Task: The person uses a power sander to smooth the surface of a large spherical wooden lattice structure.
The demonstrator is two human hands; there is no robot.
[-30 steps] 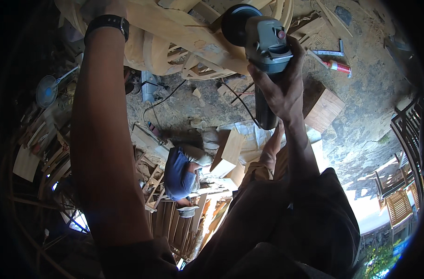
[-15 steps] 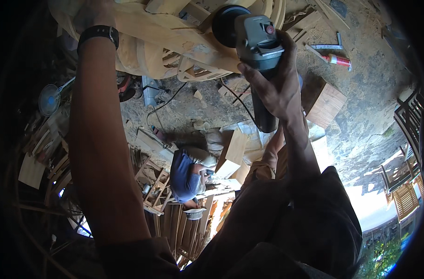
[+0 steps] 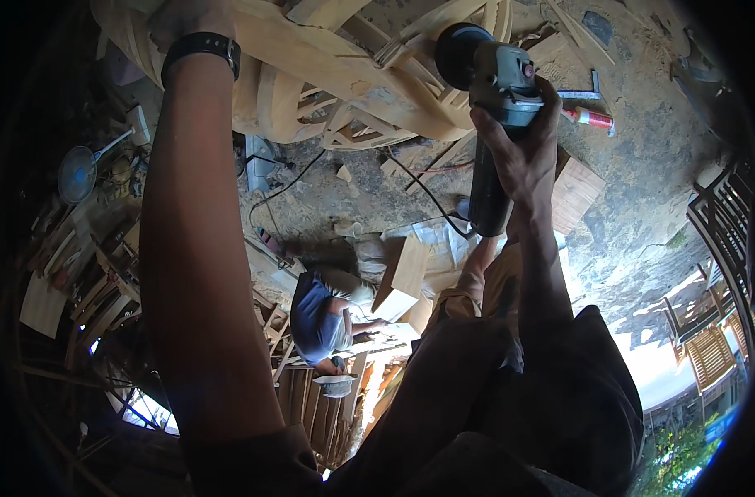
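Note:
My right hand (image 3: 531, 157) is closed around the body of an angle grinder (image 3: 498, 91). Its dark round disc (image 3: 462, 56) is at the far end, beside the right part of a pale, curved wooden frame (image 3: 336, 62). A black cord (image 3: 431, 189) trails down from the tool's rear and across the floor. My left hand (image 3: 193, 16), below a dark wristwatch (image 3: 202, 51), rests at the left part of the frame near the top edge. Its fingers are largely hidden or cut off there.
A person in a blue shirt (image 3: 311, 319) crouches among wood pieces below. A wooden box (image 3: 575, 195), a red-and-white bottle (image 3: 591, 118) and a metal square (image 3: 580, 94) lie to the right. A fan (image 3: 77, 174) stands left; slatted wooden furniture (image 3: 713, 356) stands far right.
The grinder and my right hand have shifted right, the disc now away from the wood it overlapped. My left hand appears further right, and the whole view has shifted slightly.

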